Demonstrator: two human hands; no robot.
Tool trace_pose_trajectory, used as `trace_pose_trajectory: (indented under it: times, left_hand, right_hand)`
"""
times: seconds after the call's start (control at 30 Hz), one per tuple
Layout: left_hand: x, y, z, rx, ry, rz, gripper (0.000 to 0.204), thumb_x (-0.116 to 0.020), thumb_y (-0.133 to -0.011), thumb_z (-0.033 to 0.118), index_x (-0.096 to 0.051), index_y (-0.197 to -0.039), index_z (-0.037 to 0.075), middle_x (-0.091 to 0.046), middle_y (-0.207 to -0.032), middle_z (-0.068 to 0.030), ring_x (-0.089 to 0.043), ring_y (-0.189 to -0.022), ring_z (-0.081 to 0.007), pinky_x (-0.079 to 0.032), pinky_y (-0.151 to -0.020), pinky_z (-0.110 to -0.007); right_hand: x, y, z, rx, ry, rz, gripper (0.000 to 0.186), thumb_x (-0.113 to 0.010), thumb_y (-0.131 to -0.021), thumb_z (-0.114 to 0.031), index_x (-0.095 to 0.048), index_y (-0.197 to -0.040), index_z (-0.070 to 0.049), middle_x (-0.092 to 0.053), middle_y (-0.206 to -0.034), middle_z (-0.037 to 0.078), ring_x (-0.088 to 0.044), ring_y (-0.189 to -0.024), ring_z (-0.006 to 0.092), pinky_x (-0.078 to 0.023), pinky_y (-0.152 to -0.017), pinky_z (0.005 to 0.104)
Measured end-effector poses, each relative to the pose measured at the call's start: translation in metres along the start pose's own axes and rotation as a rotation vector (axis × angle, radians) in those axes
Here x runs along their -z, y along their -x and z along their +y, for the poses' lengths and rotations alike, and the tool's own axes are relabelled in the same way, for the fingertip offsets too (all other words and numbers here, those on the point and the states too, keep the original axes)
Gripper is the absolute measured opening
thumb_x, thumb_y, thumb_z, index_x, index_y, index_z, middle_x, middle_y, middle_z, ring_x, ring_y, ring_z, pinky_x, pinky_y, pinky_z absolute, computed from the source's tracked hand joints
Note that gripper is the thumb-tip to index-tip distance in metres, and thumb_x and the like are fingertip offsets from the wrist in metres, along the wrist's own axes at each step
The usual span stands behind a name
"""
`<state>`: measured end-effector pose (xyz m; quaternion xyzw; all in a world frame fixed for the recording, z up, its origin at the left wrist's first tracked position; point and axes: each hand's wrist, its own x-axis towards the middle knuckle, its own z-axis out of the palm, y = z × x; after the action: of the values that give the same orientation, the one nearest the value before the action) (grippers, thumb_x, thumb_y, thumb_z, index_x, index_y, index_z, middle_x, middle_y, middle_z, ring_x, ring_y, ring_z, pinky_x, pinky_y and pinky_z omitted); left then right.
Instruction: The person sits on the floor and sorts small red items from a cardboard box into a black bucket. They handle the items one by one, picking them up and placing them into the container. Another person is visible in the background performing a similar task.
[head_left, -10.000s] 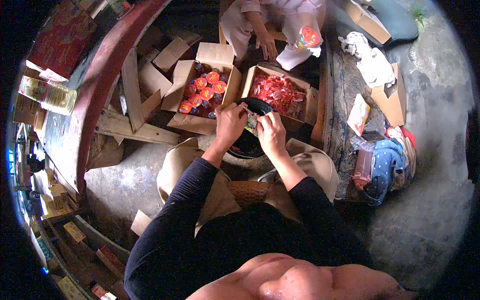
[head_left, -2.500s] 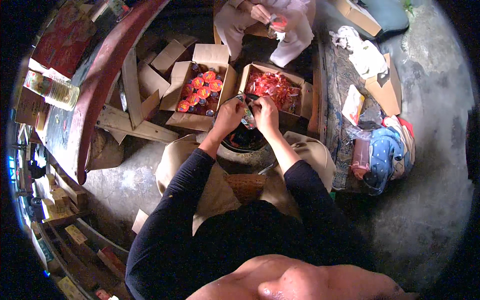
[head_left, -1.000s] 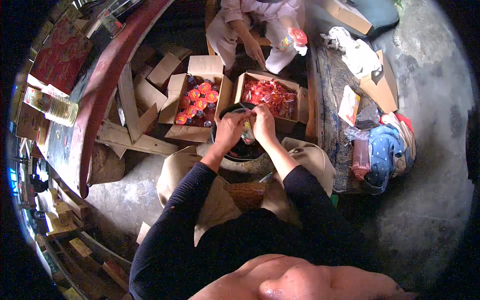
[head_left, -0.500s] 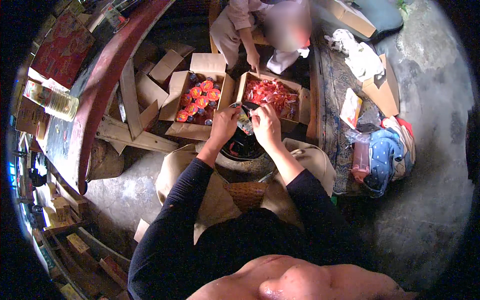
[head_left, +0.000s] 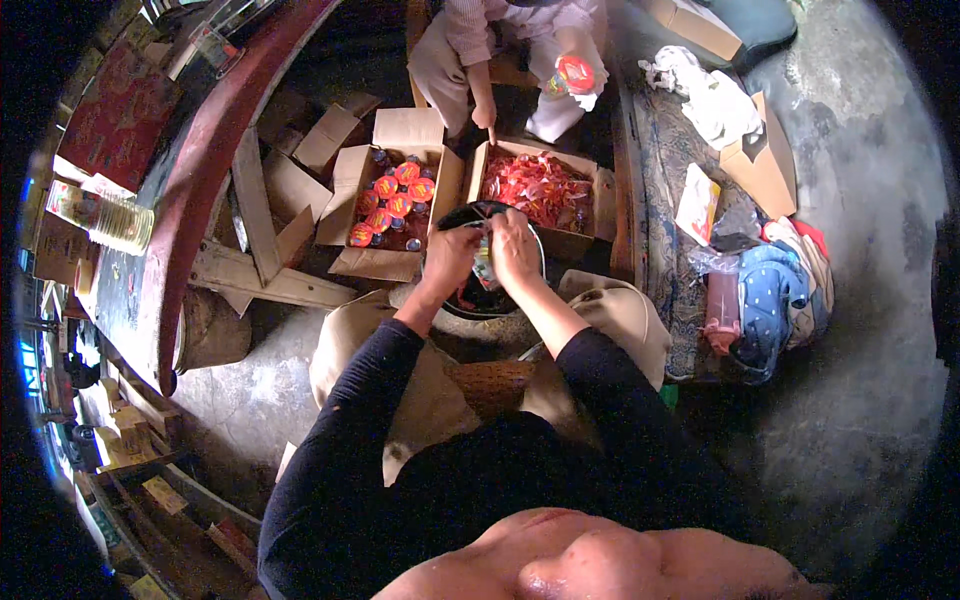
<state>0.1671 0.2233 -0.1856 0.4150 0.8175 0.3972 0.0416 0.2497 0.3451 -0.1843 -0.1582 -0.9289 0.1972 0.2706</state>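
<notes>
Both of my hands meet over a round black tub (head_left: 541, 268) between my knees. Between them is a small printed plastic cup (head_left: 484, 264), mostly covered by my fingers. My left hand (head_left: 452, 258) is closed on its left side, and my right hand (head_left: 512, 247) closes on it from the right. Beyond the left hand, an open carton (head_left: 347, 190) holds several red-lidded cups (head_left: 403, 174). Just past my right hand, another carton (head_left: 606, 203) is heaped with red, shiny strips (head_left: 537, 190); whether they are wrappers or lids I cannot tell.
Opposite sits another person (head_left: 470, 60), one hand at the strip carton, the other near a red-lidded cup (head_left: 574, 76). A long red-edged table (head_left: 190, 215) with stacked cups (head_left: 120, 219) runs along the left. On the right, a patterned bench (head_left: 665, 290) bears clothes (head_left: 768, 300) and a box (head_left: 765, 165).
My hands have drawn closer together around the cup and cover more of it. The other person has shifted, and a red-lidded cup now shows clearly near them.
</notes>
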Motion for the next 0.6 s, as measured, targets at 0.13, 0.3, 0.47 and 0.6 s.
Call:
trace_pose_trajectory:
  times: [0.13, 0.3, 0.47, 0.6]
  left_hand:
    - [-0.005, 0.001, 0.009, -0.054, 0.028, 0.063, 0.017, -0.064, -0.083, 0.01, -0.072, -0.098, 0.008, -0.07, -0.093, -0.0149, -0.067, -0.087, -0.0338, -0.046, -0.088, -0.054]
    - [0.004, -0.004, -0.004, 0.077, 0.015, 0.066, 0.013, -0.065, -0.085, 0.012, -0.072, -0.094, 0.007, -0.07, -0.089, -0.0164, -0.067, -0.086, -0.0338, -0.042, -0.091, -0.057]
    - [0.006, -0.009, -0.004, -0.036, -0.065, 0.064, 0.018, -0.062, -0.087, 0.011, -0.072, -0.101, 0.006, -0.071, -0.096, -0.0163, -0.068, -0.087, -0.0323, -0.045, -0.092, -0.04]
    - [0.003, -0.006, -0.001, 0.026, 0.07, 0.06, 0.018, -0.061, -0.088, 0.013, -0.073, -0.1, 0.006, -0.071, -0.096, -0.0147, -0.068, -0.089, -0.0308, -0.041, -0.094, -0.041]
  right_hand:
    - [-0.014, -0.005, 0.018, -0.212, -0.136, 0.03, 0.007, -0.059, -0.079, -0.004, -0.059, -0.081, 0.002, -0.06, -0.082, 0.023, -0.061, -0.08, 0.0398, -0.049, -0.069, 0.049]
    - [0.01, -0.011, 0.017, -0.165, -0.251, 0.089, 0.008, -0.063, -0.078, -0.002, -0.056, -0.081, -0.001, -0.061, -0.08, 0.019, -0.061, -0.081, 0.0367, -0.049, -0.073, 0.0461]
    - [0.023, -0.002, 0.005, -0.05, -0.196, 0.11, 0.014, -0.064, -0.076, 0.001, -0.055, -0.085, -0.003, -0.057, -0.08, 0.016, -0.06, -0.082, 0.0349, -0.049, -0.073, 0.0444]
    - [0.023, -0.002, 0.002, -0.041, -0.104, 0.029, 0.012, -0.063, -0.077, -0.001, -0.057, -0.087, -0.004, -0.055, -0.088, 0.016, -0.059, -0.086, 0.0342, -0.05, -0.073, 0.044]
